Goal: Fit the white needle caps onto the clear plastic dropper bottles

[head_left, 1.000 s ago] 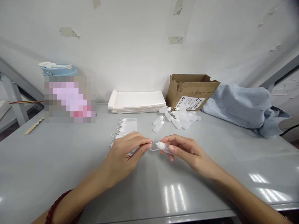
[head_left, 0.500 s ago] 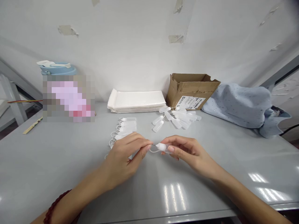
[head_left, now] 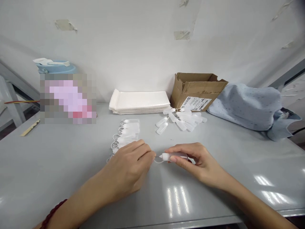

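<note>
My right hand is closed around a small translucent bottle with a white tip that points left. The thin needle of the bottle meets the pinched fingers of my left hand, where a white loop strap from the bottle also ends. What those fingertips hold is mostly hidden. Just behind my left hand lies a column of similar bottles with looped straps, partly covered by the hand. A loose pile of such bottles rests farther back, beyond my right hand.
A stack of white padded envelopes lies by the wall. Beside it stands an open cardboard box, then a light blue cloth. A blue container and a wooden strip are on the left of the grey table.
Both hands and the bottle have moved slightly lower in the view. My left hand has turned so its back shows more, and the bottle lies more level in my right hand.
</note>
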Tool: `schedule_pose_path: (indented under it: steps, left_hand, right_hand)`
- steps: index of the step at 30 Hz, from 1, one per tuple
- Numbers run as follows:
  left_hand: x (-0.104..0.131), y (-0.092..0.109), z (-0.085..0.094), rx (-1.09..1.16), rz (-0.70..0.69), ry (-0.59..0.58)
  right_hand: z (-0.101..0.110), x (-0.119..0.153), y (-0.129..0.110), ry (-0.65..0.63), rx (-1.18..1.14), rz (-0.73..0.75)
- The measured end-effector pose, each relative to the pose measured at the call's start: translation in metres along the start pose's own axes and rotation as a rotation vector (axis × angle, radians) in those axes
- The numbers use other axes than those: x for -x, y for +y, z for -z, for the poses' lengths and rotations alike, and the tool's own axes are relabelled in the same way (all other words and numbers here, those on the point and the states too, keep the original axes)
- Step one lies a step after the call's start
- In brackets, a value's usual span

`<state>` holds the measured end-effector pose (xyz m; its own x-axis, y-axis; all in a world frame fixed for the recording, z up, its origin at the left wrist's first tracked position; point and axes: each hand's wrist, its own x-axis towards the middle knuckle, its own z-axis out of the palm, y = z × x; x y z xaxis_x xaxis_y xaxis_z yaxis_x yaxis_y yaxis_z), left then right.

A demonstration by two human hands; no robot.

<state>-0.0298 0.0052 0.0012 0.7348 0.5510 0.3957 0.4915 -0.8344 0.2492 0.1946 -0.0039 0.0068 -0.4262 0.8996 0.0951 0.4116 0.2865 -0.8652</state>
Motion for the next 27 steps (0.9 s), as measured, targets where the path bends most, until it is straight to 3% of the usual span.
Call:
schedule_pose_path:
  steps: [5, 18, 27]
  left_hand:
    - [0.0011, 0.0025, 0.0000, 0.055, 0.013, -0.055]
    - [-0.0020, 0.0028, -0.0026, 0.154, 0.040, 0.063]
    - [-0.0010, -0.0019, 0.0056, 0.161, 0.092, 0.109]
  right_hand:
    - [-0.0016, -0.0009, 0.0019, -0.014, -0.009, -0.018]
    - [-0.0058, 0.0026, -0.0012, 0.029, -0.042, 0.055]
    - [-0.0050, -0.0014, 0.0031, 0.069, -0.031, 0.144]
